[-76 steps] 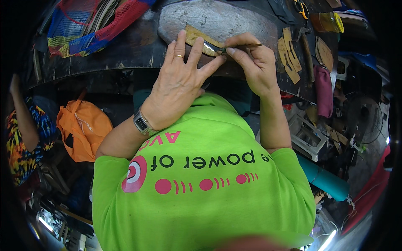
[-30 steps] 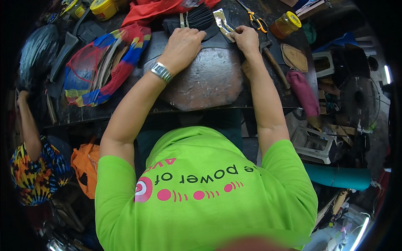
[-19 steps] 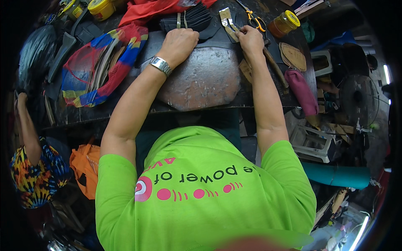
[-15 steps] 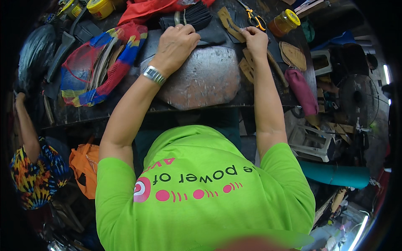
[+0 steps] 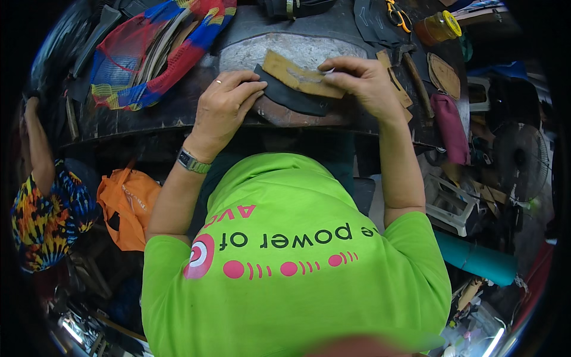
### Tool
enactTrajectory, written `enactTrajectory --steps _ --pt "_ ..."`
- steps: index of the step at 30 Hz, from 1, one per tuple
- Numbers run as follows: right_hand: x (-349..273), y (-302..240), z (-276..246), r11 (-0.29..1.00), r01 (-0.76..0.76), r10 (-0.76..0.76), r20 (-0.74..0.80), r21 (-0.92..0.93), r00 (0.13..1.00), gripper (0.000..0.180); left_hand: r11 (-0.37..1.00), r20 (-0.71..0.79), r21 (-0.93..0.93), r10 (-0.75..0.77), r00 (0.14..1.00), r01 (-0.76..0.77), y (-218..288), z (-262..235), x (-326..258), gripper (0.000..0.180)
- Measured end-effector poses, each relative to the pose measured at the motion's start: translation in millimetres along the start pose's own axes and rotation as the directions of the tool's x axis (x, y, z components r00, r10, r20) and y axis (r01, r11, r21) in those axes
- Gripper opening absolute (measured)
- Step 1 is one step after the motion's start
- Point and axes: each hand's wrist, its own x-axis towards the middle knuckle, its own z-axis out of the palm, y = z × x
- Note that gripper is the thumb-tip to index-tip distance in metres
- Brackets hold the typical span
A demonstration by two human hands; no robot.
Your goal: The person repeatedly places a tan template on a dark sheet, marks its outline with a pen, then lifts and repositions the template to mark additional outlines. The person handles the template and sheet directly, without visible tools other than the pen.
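Note:
My left hand (image 5: 221, 110) pinches the left end of a curved black piece of leather-like sheet (image 5: 286, 100) between thumb and fingers. In my right hand (image 5: 370, 86), thumb and fingers grip the right end of a curved tan cardboard template (image 5: 284, 69). The template lies partly over the black piece, tilted slightly, with its left end free. Both are above a worn, scuffed grey-brown slab (image 5: 244, 53) near the table's front edge. Whether the two pieces touch all along their length I cannot tell.
To the left lies a colourful mesh bag (image 5: 119, 65) holding flat pieces. At the right are a hammer (image 5: 417, 80), more tan templates (image 5: 443, 76), scissors (image 5: 397, 16), a yellow-lidded jar (image 5: 437, 28) and a maroon pouch (image 5: 450, 128). A person in a patterned shirt (image 5: 53, 208) is at far left.
Both hands have come back toward me. The left brought a black piece from the dark stack; the right brought the tan template over it. My view has shifted too.

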Motion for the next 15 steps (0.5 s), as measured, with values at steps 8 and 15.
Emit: enactTrajectory --steps 8,15 --pt "-18.9 -4.4 24.9 0.998 -0.058 0.057 -0.043 -0.023 0.997 0.021 0.987 -0.019 -0.066 -0.148 0.989 0.147 10.6 1.3 -2.1 0.017" --pt "-16.2 -5.4 32.9 0.954 -0.067 0.075 0.016 -0.291 0.997 0.025 0.975 -0.046 -0.126 -0.188 0.981 0.181 15.2 5.0 0.9 0.017"
